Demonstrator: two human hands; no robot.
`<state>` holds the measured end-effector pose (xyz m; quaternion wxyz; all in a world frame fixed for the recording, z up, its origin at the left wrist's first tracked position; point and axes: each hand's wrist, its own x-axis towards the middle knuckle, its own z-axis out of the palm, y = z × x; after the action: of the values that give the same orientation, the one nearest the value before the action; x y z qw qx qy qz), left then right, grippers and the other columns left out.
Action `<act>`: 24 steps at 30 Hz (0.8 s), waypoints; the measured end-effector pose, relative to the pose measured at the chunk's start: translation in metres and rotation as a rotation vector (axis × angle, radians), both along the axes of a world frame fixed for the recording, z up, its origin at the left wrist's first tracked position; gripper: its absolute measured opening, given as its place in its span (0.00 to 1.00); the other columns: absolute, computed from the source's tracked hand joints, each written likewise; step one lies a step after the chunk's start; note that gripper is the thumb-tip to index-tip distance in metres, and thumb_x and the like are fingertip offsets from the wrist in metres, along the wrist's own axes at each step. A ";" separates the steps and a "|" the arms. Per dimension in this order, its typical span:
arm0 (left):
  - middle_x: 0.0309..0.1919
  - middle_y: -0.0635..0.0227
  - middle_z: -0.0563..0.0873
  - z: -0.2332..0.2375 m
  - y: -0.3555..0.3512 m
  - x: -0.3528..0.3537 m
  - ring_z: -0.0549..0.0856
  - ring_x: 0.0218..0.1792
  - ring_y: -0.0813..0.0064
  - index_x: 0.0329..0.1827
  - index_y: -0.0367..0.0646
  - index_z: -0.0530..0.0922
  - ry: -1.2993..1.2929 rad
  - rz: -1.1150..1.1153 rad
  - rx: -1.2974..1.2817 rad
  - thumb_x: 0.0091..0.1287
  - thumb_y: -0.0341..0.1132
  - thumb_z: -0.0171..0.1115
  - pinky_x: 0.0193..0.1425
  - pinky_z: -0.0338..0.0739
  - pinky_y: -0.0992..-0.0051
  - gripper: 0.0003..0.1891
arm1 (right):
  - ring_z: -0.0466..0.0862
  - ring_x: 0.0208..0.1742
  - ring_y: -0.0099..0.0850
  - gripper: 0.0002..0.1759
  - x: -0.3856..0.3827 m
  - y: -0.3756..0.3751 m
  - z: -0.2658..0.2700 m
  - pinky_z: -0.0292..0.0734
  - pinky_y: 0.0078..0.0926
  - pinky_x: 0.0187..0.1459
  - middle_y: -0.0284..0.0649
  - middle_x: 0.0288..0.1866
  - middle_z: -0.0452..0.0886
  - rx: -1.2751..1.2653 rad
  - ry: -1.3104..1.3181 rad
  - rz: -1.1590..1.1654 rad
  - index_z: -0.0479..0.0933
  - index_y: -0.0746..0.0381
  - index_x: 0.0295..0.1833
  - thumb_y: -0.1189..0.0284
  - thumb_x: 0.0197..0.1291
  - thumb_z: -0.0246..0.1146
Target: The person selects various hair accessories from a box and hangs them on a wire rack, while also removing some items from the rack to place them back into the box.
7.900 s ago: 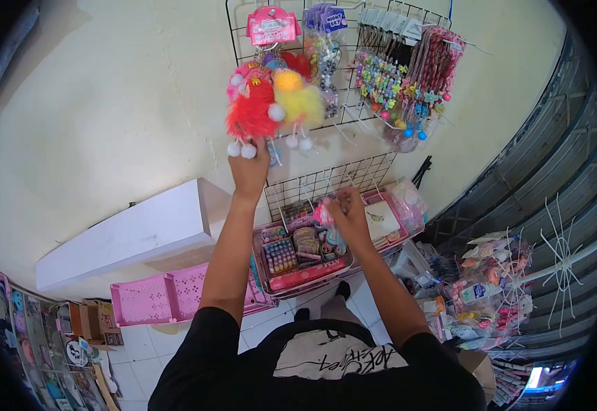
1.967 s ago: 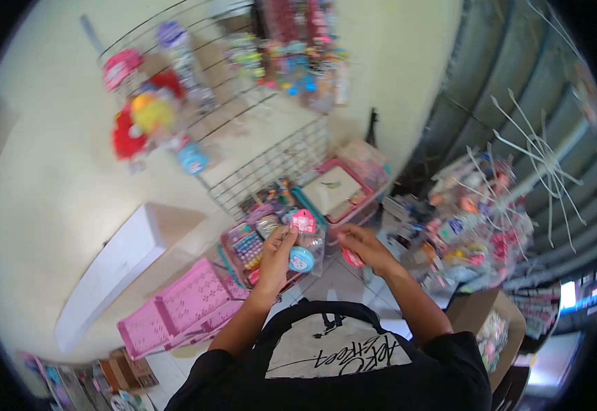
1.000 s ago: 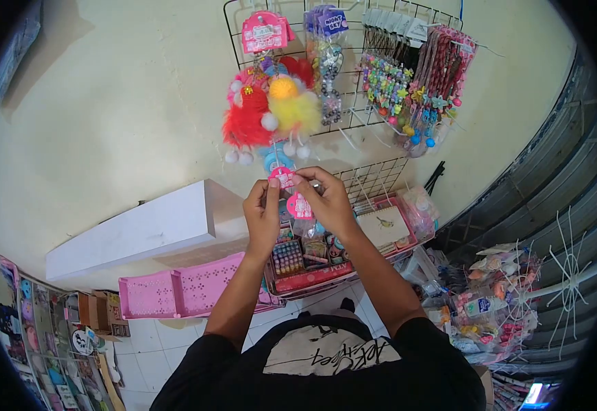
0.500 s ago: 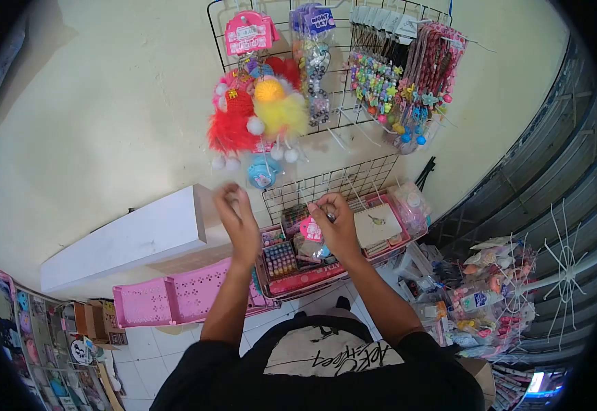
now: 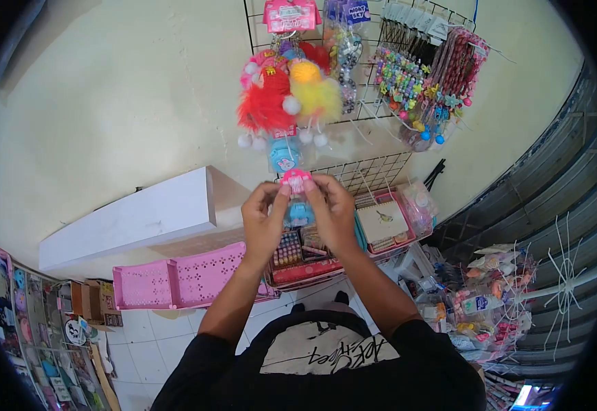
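Between both hands is a small clear packet [image 5: 300, 214] with a pink header card and a light-blue item inside. My left hand [image 5: 264, 216] pinches the card's left side, thumb in front. On the opposite side, my right hand [image 5: 335, 211] grips it the same way. Just above the fingers hangs a similar blue packet [image 5: 284, 156] on the rack. Over that hang fluffy red and yellow pom-pom keychains [image 5: 269, 103] under a pink card [image 5: 291, 16]. The wire basket [image 5: 305, 274] below, with rows of small bottles and boxes, is partly hidden by my hands and forearms.
Beaded straps [image 5: 400, 82] and braided red cords [image 5: 459, 65] hang from the wire rack at right. A white shelf [image 5: 127, 216] juts from the wall at left, above a pink plastic basket [image 5: 202, 277]. Bagged goods [image 5: 483, 301] hang on a stand by the shutter [image 5: 545, 157].
My left hand, raised with nothing in it before, has come over to grip the packet. My right hand has lifted the packet up from over the basket. The view has shifted slightly.
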<state>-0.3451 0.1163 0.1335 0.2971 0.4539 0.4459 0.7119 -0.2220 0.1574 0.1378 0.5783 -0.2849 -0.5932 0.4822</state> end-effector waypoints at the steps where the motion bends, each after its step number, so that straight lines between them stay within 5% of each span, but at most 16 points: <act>1: 0.30 0.76 0.82 0.001 0.006 -0.002 0.76 0.32 0.88 0.39 0.36 0.80 0.005 0.019 0.001 0.73 0.32 0.64 0.38 0.70 0.83 0.07 | 0.77 0.38 0.17 0.13 -0.003 0.000 0.012 0.73 0.18 0.41 0.33 0.36 0.84 -0.049 0.018 0.009 0.81 0.69 0.47 0.68 0.72 0.63; 8: 0.28 0.76 0.80 -0.007 0.034 -0.006 0.74 0.30 0.89 0.35 0.38 0.79 0.026 0.026 0.013 0.74 0.34 0.64 0.35 0.67 0.84 0.10 | 0.76 0.36 0.16 0.13 -0.005 0.032 -0.002 0.73 0.18 0.40 0.32 0.34 0.83 -0.025 -0.015 0.022 0.80 0.70 0.47 0.68 0.71 0.63; 11: 0.25 0.78 0.78 -0.008 0.041 -0.010 0.72 0.28 0.90 0.34 0.38 0.79 0.066 0.071 0.035 0.73 0.35 0.64 0.32 0.66 0.83 0.11 | 0.79 0.42 0.23 0.14 -0.001 0.031 -0.004 0.75 0.24 0.46 0.38 0.41 0.83 0.005 -0.069 -0.027 0.79 0.70 0.51 0.70 0.69 0.65; 13: 0.27 0.76 0.80 -0.005 0.054 -0.021 0.74 0.31 0.88 0.34 0.38 0.80 0.163 0.119 -0.071 0.74 0.38 0.64 0.35 0.68 0.82 0.12 | 0.81 0.51 0.35 0.15 0.005 0.024 0.003 0.74 0.31 0.55 0.46 0.50 0.81 0.372 -0.240 -0.282 0.76 0.68 0.55 0.72 0.66 0.66; 16: 0.28 0.76 0.80 -0.009 0.087 -0.036 0.74 0.30 0.88 0.33 0.38 0.79 0.184 0.130 -0.030 0.74 0.38 0.65 0.33 0.67 0.82 0.13 | 0.78 0.59 0.36 0.14 0.020 0.007 -0.013 0.72 0.33 0.57 0.45 0.55 0.78 0.353 -0.310 -0.298 0.78 0.65 0.54 0.71 0.65 0.65; 20: 0.33 0.71 0.83 -0.020 0.104 -0.049 0.79 0.35 0.83 0.44 0.36 0.83 0.296 0.200 0.031 0.71 0.35 0.67 0.40 0.74 0.80 0.10 | 0.80 0.56 0.37 0.13 0.052 -0.025 -0.055 0.73 0.34 0.55 0.44 0.53 0.79 0.283 -0.379 -0.217 0.79 0.64 0.53 0.71 0.65 0.66; 22: 0.42 0.64 0.84 -0.040 0.094 -0.056 0.81 0.43 0.77 0.55 0.36 0.81 0.526 0.451 0.036 0.70 0.33 0.67 0.48 0.77 0.75 0.15 | 0.81 0.52 0.44 0.12 0.079 -0.049 -0.077 0.76 0.40 0.52 0.48 0.49 0.79 0.187 -0.511 0.054 0.76 0.64 0.51 0.74 0.64 0.66; 24: 0.52 0.59 0.81 -0.064 0.074 -0.052 0.80 0.52 0.69 0.62 0.36 0.74 0.498 0.539 0.109 0.70 0.32 0.65 0.56 0.77 0.70 0.19 | 0.83 0.52 0.43 0.12 0.111 -0.075 -0.114 0.76 0.40 0.54 0.46 0.50 0.80 0.149 -0.715 0.122 0.79 0.62 0.49 0.66 0.66 0.65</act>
<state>-0.3973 0.1905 0.0698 -0.0433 0.4947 0.5696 0.6550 -0.1114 0.0825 0.0234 0.3238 -0.3566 -0.8071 0.3414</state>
